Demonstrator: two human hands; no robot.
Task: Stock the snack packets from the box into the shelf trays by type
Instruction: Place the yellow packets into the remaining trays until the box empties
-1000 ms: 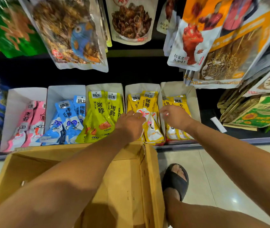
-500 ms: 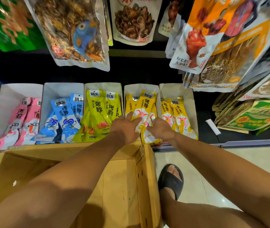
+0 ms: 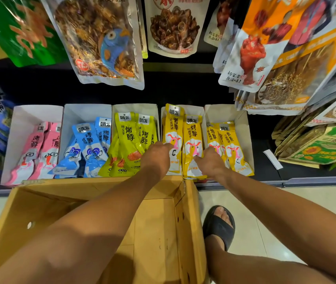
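Shelf [image 3: 316, 181]: dark, low, carrying five white card trays side by side along its front edge.
First tray [image 3: 26, 115]: pink packets [image 3: 38, 148], lying lengthwise, tops toward the back.
Second tray [image 3: 85, 111]: blue packets [image 3: 89, 144], overlapping one another.
Third tray [image 3: 134, 107]: lime-green packets [image 3: 130, 138], overlapping.
Fourth tray [image 3: 193, 109]: two yellow packets side by side. The left yellow packet [image 3: 173, 128] reaches up over the back wall; the right yellow packet [image 3: 192, 136] sits lower.
Fifth tray [image 3: 224, 113]: further yellow packets of the same print [image 3: 229, 144], fanned toward the right wall.
Left hand [image 3: 157, 158]: reaches over the box, back of the hand up, fingertips touching the left yellow packet at its printed face.
Left grip: cannot tell whether the fingers pinch the packet or only rest on it.
Right hand [image 3: 210, 160]: over the divide between the fourth and fifth trays, thumb lying on the right yellow packet.
Right grip: fingers are hidden under the hand; cannot tell whether they are clamped on anything.
Cardboard box [image 3: 93, 187]: open, on the floor just in front of the trays, beneath both forearms.
Black sandal [image 3: 219, 226]: on a foot, on the pale tiled floor [image 3: 265, 222] just right of the box.
Above: large snack pouches hang over the trays, one with a blue fish print [image 3: 101, 42].
Right of trays: sunflower seed bags [image 3: 316, 148], stacked.
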